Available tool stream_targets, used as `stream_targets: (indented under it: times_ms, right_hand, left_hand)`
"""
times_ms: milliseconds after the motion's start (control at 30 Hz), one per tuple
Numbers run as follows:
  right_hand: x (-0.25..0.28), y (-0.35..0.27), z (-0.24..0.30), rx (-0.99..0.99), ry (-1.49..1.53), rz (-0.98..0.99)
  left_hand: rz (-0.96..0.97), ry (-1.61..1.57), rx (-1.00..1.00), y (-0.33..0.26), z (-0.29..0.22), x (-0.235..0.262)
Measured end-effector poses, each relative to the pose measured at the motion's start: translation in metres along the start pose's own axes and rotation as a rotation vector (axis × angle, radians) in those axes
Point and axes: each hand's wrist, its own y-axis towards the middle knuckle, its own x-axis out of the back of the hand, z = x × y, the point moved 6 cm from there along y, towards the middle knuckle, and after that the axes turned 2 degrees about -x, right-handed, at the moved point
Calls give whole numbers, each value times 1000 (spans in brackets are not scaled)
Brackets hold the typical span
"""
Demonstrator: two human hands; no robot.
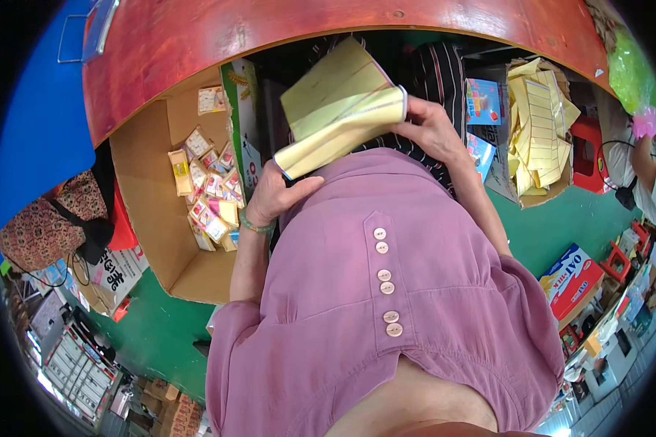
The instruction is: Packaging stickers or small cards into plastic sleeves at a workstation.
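A yellow paper sheet (pixel 342 142), bent over on itself with its upper part folded back, is held above my lap. My left hand (pixel 275 195) grips its lower left corner, the thumb resting below the edge and the other fingers mostly hidden. At the right end, my right hand (pixel 431 132) pinches the sheet's edge between thumb and fingers. Close to my left wrist, several small printed packets (pixel 213 186) lie loose in an open cardboard box (pixel 189 273). To the right, a second box holds crumpled yellow sheets (pixel 538 124) like the one in my hands.
A red wooden table (pixel 328 16) curves across the far side. Blue printed packs (pixel 482 102) stand against the right box. Beside that box is a red plastic stool (pixel 589 156). A red and blue carton (pixel 572 280) sits farther right over the green floor (pixel 521 229).
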Motion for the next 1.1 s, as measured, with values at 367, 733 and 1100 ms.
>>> stream_targets:
  times_ms: [367,733,1100]
  right_hand:
    - [1,-48,48,180,-518,179]
    - [84,-121,-7,-372,213,-113]
    - [80,-126,-25,-221,283,-494]
  left_hand:
    - [115,-676,203,65,24,-16]
    - [66,-451,345,117,57,-79]
    - [34,-392,424,114,72,-95]
